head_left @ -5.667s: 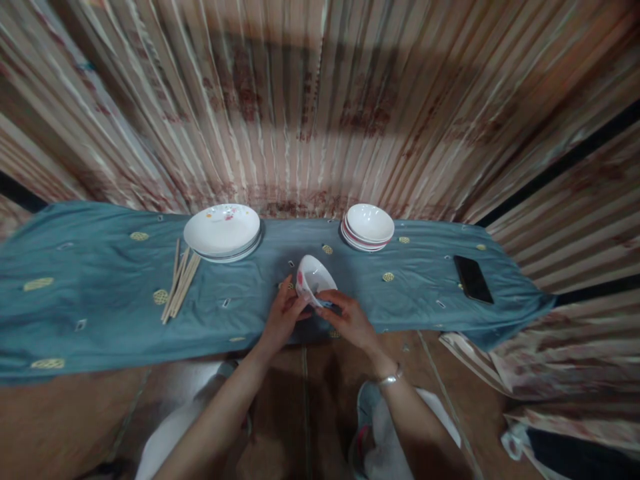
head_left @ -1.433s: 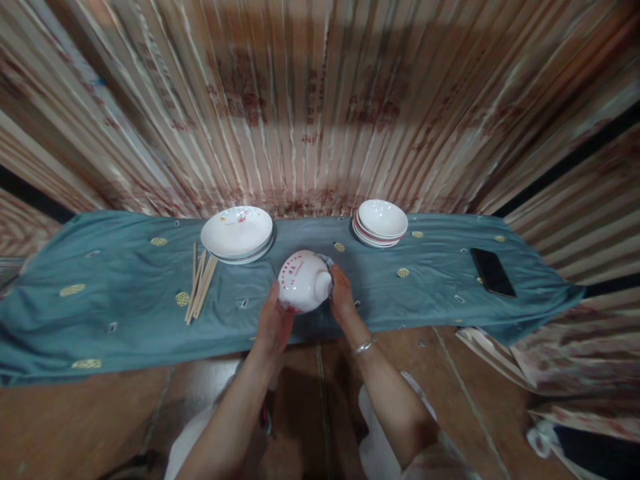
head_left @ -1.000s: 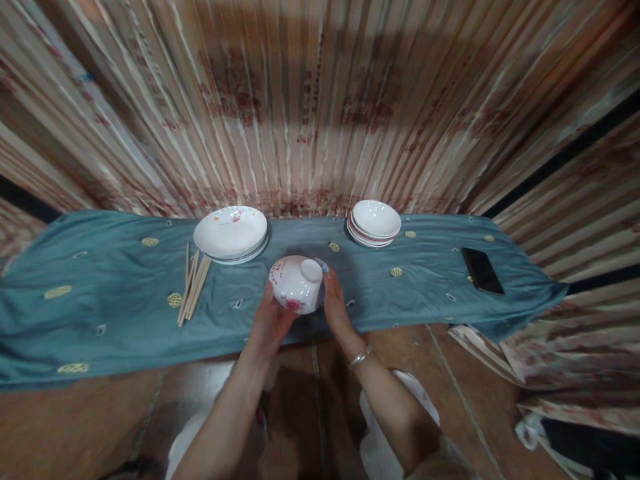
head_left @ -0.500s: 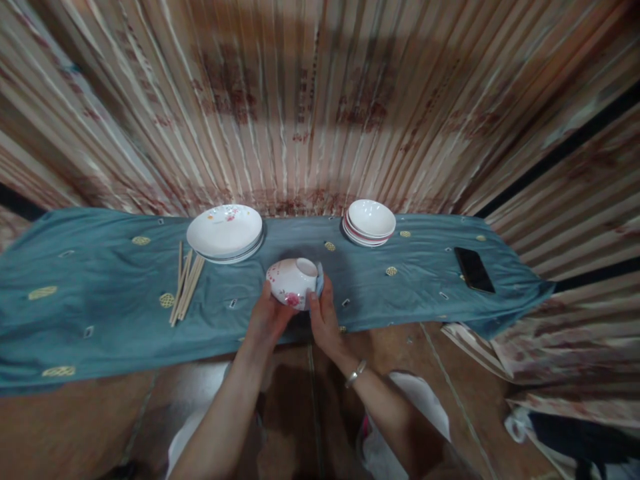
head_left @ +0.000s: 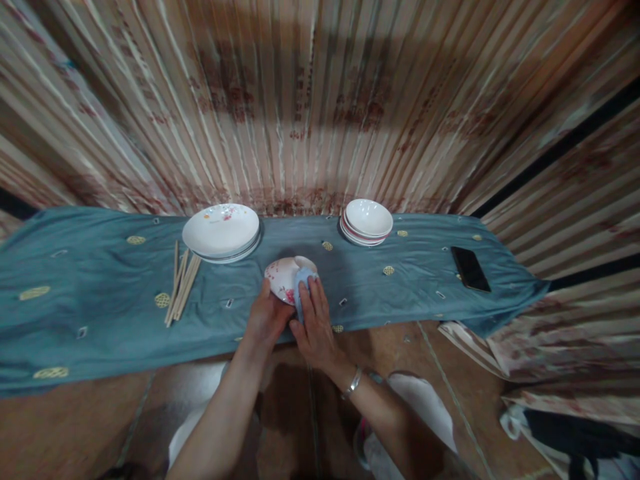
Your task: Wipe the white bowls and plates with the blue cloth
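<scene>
A white bowl point(head_left: 280, 275) with pink flowers is held tilted on its side above the front of the table, its foot turned up and to the right. My left hand point(head_left: 269, 313) grips the bowl's rim from the lower left. A light blue cloth point(head_left: 302, 277) lies against the bowl's outer wall, under the fingers of my right hand point(head_left: 315, 323), which press it there. Part of the foot and the bowl's right side are hidden behind the cloth and fingers.
A stack of white plates point(head_left: 223, 230) stands at the back left, with several wooden chopsticks point(head_left: 184, 287) in front. Stacked bowls point(head_left: 367, 221) stand at the back right. A black phone point(head_left: 470, 269) lies towards the right end of the blue tablecloth point(head_left: 120, 287). A pleated curtain point(head_left: 300, 100) hangs behind.
My right hand has moved with the cloth from the bowl's right edge, over its outer side towards the front. My left hand keeps its hold, and the bowl has turned slightly.
</scene>
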Motion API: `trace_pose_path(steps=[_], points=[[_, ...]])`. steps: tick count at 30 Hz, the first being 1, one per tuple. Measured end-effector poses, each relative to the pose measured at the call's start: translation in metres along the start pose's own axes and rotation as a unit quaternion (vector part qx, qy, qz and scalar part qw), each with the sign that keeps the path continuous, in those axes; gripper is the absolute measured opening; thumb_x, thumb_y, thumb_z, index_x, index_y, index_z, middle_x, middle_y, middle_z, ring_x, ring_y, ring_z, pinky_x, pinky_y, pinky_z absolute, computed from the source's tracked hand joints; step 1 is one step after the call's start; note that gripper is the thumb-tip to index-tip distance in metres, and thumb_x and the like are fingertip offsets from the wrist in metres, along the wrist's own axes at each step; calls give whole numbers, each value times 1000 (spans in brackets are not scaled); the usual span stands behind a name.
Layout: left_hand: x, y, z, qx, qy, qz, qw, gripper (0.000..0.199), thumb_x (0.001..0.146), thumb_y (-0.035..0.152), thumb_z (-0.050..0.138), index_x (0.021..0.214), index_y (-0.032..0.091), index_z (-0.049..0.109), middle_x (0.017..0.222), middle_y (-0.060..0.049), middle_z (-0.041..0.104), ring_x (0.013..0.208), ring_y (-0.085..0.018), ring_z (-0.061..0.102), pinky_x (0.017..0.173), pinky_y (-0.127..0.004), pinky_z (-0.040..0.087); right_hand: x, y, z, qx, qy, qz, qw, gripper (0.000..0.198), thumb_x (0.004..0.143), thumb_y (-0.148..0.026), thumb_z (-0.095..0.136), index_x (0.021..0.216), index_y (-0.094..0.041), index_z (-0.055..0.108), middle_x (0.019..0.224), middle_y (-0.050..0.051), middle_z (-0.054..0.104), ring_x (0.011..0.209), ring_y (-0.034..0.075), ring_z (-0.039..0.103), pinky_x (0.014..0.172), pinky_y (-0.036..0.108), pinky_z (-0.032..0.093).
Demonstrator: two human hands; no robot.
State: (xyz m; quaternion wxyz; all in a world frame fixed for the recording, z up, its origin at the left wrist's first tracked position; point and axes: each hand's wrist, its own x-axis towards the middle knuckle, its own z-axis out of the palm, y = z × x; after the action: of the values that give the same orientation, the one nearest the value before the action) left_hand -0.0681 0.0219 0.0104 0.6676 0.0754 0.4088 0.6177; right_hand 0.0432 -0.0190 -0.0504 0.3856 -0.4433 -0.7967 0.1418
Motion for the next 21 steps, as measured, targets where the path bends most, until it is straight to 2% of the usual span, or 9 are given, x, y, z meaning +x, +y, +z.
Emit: trace_pose_path(steps=[6, 13, 21], points=[[-8, -1, 5, -21, 50, -29, 998, 37, 98, 35, 38, 93, 17, 70, 99, -10, 76, 114, -23, 65, 105, -36, 47, 7, -3, -10, -45, -46, -45, 997, 64, 100, -46, 34, 157, -21, 19, 165, 11, 20, 154, 30, 4, 120, 56, 22], [-10, -14, 3, 6, 42, 19, 999, 24, 88, 35, 59, 91, 15, 72, 93, -8, 77, 104, -22, 70, 102, -34, 49, 13, -4, -19, -83, -61, -65, 993, 61, 99, -38, 37, 156, -22, 23, 163, 8, 27, 154, 28, 4, 120, 55, 18], [-8, -24, 1, 26, 41, 51, 998, 28, 87, 40, 62, 92, 14, 72, 98, -9, 77, 110, -22, 67, 104, -33, 46, 20, -5, -23, -103, -45, -62, 992, 58, 97, -25, 41, 154, -21, 32, 160, 7, 34, 153, 26, 11, 121, 52, 14]])
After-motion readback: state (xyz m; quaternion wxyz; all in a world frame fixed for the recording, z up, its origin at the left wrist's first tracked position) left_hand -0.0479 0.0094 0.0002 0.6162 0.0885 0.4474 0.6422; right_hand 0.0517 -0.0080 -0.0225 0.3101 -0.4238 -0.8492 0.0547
